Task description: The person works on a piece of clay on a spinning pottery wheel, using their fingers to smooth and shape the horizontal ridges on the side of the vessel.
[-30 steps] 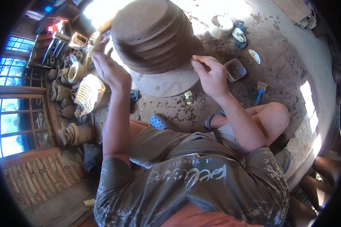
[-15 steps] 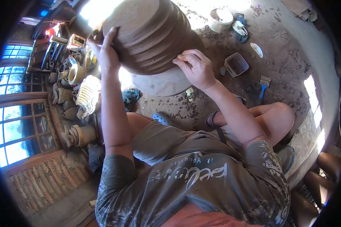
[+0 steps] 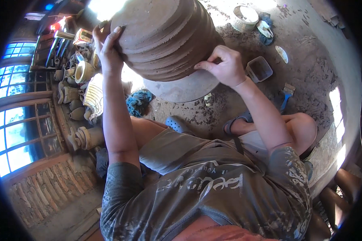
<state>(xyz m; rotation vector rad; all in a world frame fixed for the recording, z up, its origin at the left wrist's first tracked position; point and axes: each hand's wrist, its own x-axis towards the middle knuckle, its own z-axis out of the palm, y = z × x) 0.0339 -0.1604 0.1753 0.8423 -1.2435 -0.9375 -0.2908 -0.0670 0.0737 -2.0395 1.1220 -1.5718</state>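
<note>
— With the left hand [image 3: 110, 50]?
— Half open, with thumb on the edge of the ridged clay pot [image 3: 165, 44].
— With the right hand [image 3: 226, 67]?
— Curled, pinching at the pot's side, above the grey disc [image 3: 181, 92].
— Changed?
— Yes: on the left, blurred beside the pot a second ago.

You have two bare hands in view, one left hand [image 3: 110, 50] and one right hand [image 3: 227, 66], at one ridged clay pot [image 3: 165, 46] over one round slab [image 3: 180, 92]. Around you, count one round tub [image 3: 244, 24], one rectangular plastic container [image 3: 260, 69], one blue-handled brush [image 3: 286, 96], one pale oval piece [image 3: 282, 54], one teal cloth [image 3: 138, 102] and one perforated blue clog [image 3: 177, 124]. To your left stand at least four small clay vessels [image 3: 84, 72], too crowded for you to count exactly; at your lower right, at least three dark rounded vessels [image 3: 347, 182].
</note>
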